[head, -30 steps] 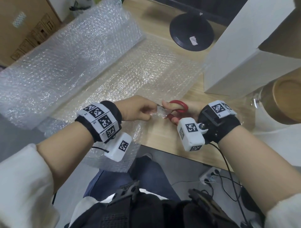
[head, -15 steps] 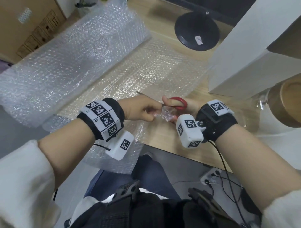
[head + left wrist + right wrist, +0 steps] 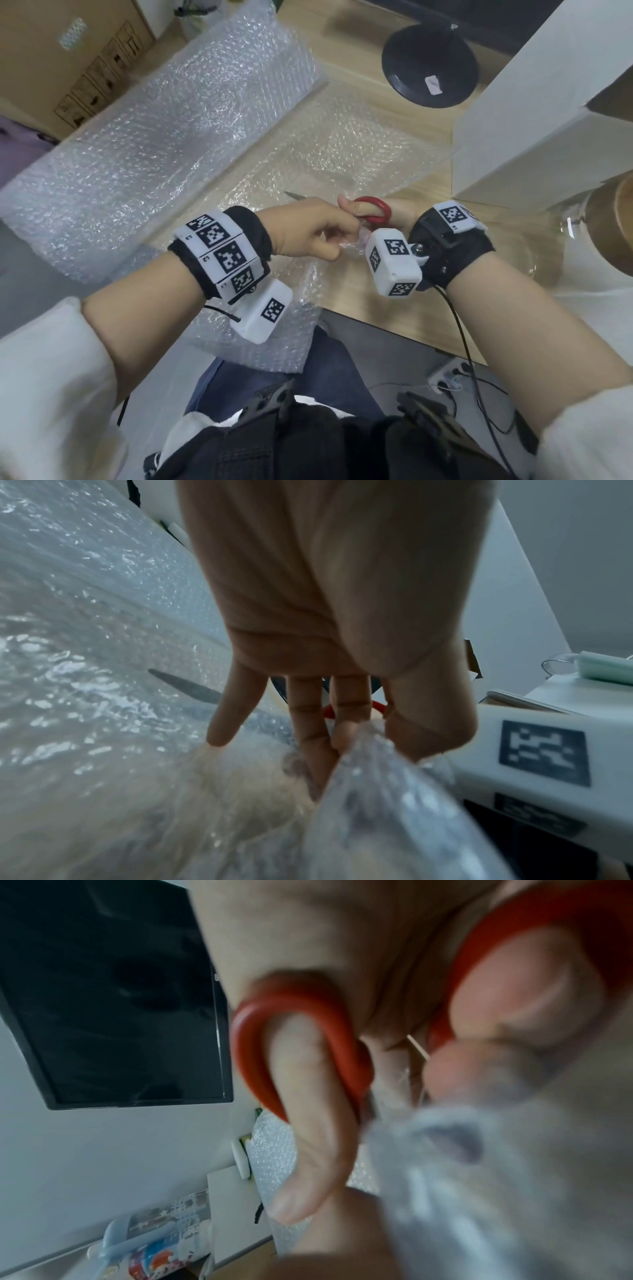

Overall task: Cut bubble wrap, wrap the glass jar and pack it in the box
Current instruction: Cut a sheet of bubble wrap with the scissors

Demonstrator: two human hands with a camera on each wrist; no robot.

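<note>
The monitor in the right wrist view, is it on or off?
Off, as far as the picture shows: the monitor screen is uniformly dark, with only faint reflections and no lit image.

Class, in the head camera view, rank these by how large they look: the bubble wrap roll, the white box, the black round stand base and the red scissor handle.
1. bubble wrap roll
2. white box, cut off by the frame edge, so its rank against the roll is unsure
3. black round stand base
4. red scissor handle

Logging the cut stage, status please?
Left hand pinches bubble wrap edge. Right hand holds red scissors, blade in the sheet. Jar unwrapped. Nothing blocking.
</note>
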